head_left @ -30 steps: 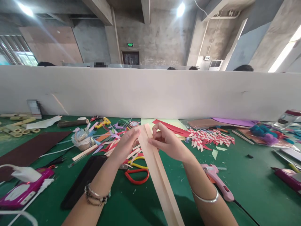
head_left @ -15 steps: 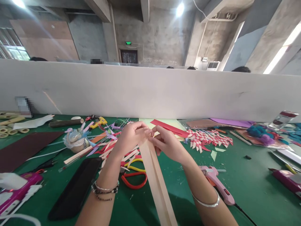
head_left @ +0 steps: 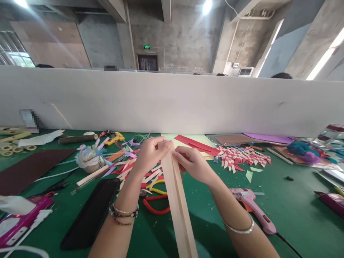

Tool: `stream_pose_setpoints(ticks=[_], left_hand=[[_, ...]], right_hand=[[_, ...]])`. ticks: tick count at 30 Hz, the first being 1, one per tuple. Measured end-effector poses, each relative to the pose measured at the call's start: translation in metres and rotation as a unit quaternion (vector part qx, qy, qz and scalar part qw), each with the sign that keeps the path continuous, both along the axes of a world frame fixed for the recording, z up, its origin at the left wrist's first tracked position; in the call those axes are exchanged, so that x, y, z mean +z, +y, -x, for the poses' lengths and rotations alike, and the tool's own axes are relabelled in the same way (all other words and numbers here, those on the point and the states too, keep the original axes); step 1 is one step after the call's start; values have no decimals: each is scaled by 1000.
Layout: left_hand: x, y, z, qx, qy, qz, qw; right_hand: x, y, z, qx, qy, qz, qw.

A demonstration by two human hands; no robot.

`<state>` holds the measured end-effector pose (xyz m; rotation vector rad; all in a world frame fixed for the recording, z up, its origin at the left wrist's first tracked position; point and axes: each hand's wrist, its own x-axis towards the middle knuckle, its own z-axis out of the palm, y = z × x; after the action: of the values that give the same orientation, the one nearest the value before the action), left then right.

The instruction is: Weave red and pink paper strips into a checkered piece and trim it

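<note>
A long beige paper strip (head_left: 176, 204), creased lengthwise, runs from my fingers down toward the bottom edge of the view. My left hand (head_left: 152, 152) pinches its far end from the left, thumb and fingers together. On the right edge, just below that end, my right hand (head_left: 192, 161) also pinches the strip. Behind and left of the strip lie scissors with red and yellow handles (head_left: 157, 206), partly covered by it. Loose red and beige strips (head_left: 129, 170) are heaped beyond my left wrist.
A black phone (head_left: 90, 215) lies left of my left forearm. A pink glue gun (head_left: 255, 208) rests beside my right forearm. Red-and-white woven paper (head_left: 242, 156) and red paper (head_left: 196, 145) lie farther back, before a white partition (head_left: 172, 102).
My hands still pinch the strip's far end. The right hand's fingers have shifted slightly down the edge, apart from the left fingertips. The whole view has turned a little.
</note>
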<state>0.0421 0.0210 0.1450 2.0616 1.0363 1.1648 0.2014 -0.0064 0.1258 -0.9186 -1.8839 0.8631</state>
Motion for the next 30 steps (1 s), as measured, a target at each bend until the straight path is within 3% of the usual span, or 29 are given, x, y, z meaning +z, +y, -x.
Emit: stream_pose_setpoints(ticks=[8, 10, 12, 14, 16, 20, 30], left_hand=[[-5, 9, 7, 1, -50, 33, 998], [-5, 9, 6, -9, -49, 49, 998], [-5, 8, 3, -13, -32, 53, 998], [-4, 4, 1, -20, -5, 45, 999], [-2, 1, -2, -34, 12, 29, 999], [-1, -2, -4, -51, 11, 15, 999], [-2, -5, -9, -53, -6, 42, 998]], right_hand=[[-7, 9, 0, 53, 47, 67, 995], [-9, 9, 2, 9, 65, 51, 997], [-8, 7, 4, -89, 66, -17, 994], [-6, 2, 6, -184, 34, -105, 977], [-3, -2, 7, -230, -16, -169, 958], [0, -5, 7, -231, -71, -192, 951], [-3, -3, 9, -234, -80, -175, 953]])
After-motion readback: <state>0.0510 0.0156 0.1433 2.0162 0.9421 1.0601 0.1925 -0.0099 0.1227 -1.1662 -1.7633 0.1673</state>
